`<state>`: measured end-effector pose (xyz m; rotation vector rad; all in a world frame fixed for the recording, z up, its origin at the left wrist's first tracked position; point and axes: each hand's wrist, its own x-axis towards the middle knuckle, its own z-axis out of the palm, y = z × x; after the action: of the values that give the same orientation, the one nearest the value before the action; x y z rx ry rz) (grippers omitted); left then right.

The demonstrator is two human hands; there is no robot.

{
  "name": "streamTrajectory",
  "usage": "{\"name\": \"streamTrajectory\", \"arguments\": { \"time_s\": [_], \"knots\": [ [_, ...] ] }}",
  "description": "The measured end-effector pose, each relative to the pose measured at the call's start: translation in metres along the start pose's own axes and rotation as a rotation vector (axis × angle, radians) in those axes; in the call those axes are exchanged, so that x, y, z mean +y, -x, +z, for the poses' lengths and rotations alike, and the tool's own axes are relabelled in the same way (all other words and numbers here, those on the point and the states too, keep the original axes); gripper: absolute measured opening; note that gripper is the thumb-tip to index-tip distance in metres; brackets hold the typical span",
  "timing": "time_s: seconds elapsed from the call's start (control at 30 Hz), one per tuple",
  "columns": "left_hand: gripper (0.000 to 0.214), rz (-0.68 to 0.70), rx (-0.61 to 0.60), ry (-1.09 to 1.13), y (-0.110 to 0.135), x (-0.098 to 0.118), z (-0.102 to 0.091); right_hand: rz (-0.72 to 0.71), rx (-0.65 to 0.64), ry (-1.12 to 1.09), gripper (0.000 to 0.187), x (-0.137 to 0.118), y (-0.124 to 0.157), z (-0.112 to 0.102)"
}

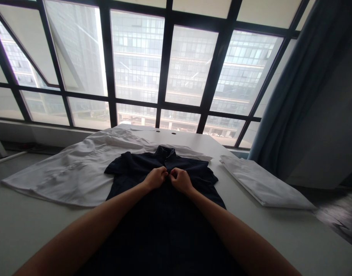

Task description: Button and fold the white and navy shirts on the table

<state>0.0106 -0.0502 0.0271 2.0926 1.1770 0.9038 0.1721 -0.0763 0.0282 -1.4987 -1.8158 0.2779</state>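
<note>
The dark blue short-sleeved shirt (168,193) lay on the white desk (242,203). The left hand (156,178) and right hand (180,179) pinched its front, below the collar (164,151). Wrinkly white cloth (75,168) lay left. Big windows (137,57) and a blue curtain (288,88) were behind.

Right lane: Bare white table (242,209) opened between the dark shirt (135,163) and a folded white cloth (265,184), passable for a hand.
Left side: A rumpled white garment (78,161) blocked the surface beside the shirt; bare tabletop lay nearer the wearer.
Collar front: The left hand (156,178) and right hand (180,180) crowded together, leaving a sliver between.
Far end: Open tabletop stretched toward the window (138,57).
Right edge: A blurred pale thing (342,216) obstructed passage.
</note>
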Motion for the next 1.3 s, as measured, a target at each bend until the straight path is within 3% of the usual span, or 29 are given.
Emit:
{"name": "streamTrajectory", "arguments": {
  "time_s": [0.17,0.53,0.97,1.3],
  "knots": [
    [0.023,0.024,0.042,-0.047,0.000,0.003,-0.001,0.041,0.009,0.054,0.008,-0.005,0.001,-0.003],
    [0.021,-0.015,0.027,0.020,-0.002,0.001,-0.002,-0.027,-0.040,-0.013,0.012,0.006,-0.005,-0.002],
    [0.020,0.068,0.084,0.032,-0.003,-0.002,-0.004,0.001,-0.037,-0.042,0.013,0.002,0.000,0.000],
    [0.023,0.081,0.014,0.106,-0.002,-0.005,-0.004,0.094,-0.035,-0.016,0.012,-0.007,0.000,-0.004]
  ]
}}
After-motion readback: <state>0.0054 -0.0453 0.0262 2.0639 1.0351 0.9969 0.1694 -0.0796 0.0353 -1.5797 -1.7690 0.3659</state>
